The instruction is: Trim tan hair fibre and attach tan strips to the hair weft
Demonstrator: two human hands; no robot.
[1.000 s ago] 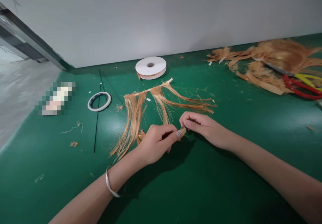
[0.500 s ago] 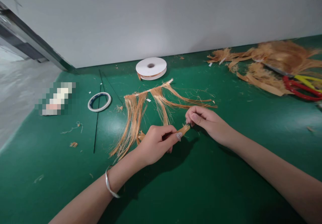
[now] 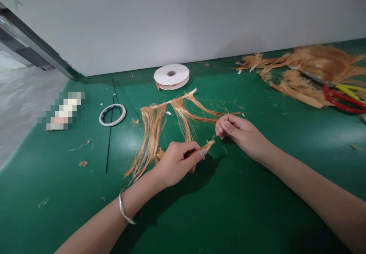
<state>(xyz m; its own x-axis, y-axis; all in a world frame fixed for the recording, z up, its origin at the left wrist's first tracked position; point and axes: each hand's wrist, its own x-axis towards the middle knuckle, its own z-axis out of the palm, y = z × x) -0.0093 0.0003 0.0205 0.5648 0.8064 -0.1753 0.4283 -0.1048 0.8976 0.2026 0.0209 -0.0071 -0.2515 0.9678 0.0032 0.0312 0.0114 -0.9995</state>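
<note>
My left hand (image 3: 177,163) is closed in a pinch on a short tan strip (image 3: 208,146) whose frayed tip sticks out to the right. My right hand (image 3: 240,133) is closed too, its fingertips pinching thin fibres drawn from that tip. Just behind both hands, a fringe of orange-tan fibres (image 3: 160,126) hangs from a narrow tape band laid flat on the green table (image 3: 200,216). A silver bangle sits on my left wrist.
A white ribbon spool (image 3: 172,76) stands near the wall. A tape ring (image 3: 112,114) and thin black rods (image 3: 110,136) lie at the left. A heap of tan fibre scraps (image 3: 309,71) and red-and-yellow scissors (image 3: 343,96) lie at the far right.
My right hand has drawn away to the right and up from the strip's tip, pulling fibres out. The left hand has stayed in place.
</note>
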